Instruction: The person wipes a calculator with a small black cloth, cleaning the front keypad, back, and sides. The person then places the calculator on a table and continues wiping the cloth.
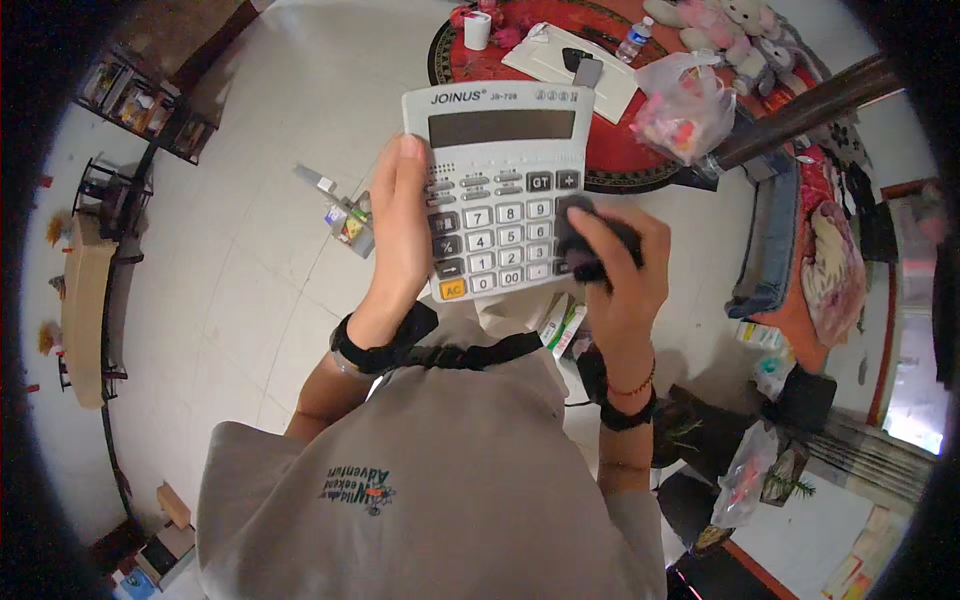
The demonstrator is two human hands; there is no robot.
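Observation:
A white Joinus desktop calculator point(495, 196) is held up in front of my body, its keys and dark blank display facing me. My left hand point(399, 225) grips its left edge, with the thumb on the front beside the display. My right hand point(631, 281) has its fingers around a soft black item point(582, 253), perhaps a cloth, pressed against the right-hand column of keys. Motion blurs this item, and it covers several keys there. Black bands circle both wrists.
Beyond the calculator is a round red table point(611, 154) with a white cup point(477, 31), a water bottle point(634, 39), a white board point(544, 56) and a plastic bag point(686, 105). Right stands a sofa point(765, 240). A dark post point(810, 112) slants in at upper right.

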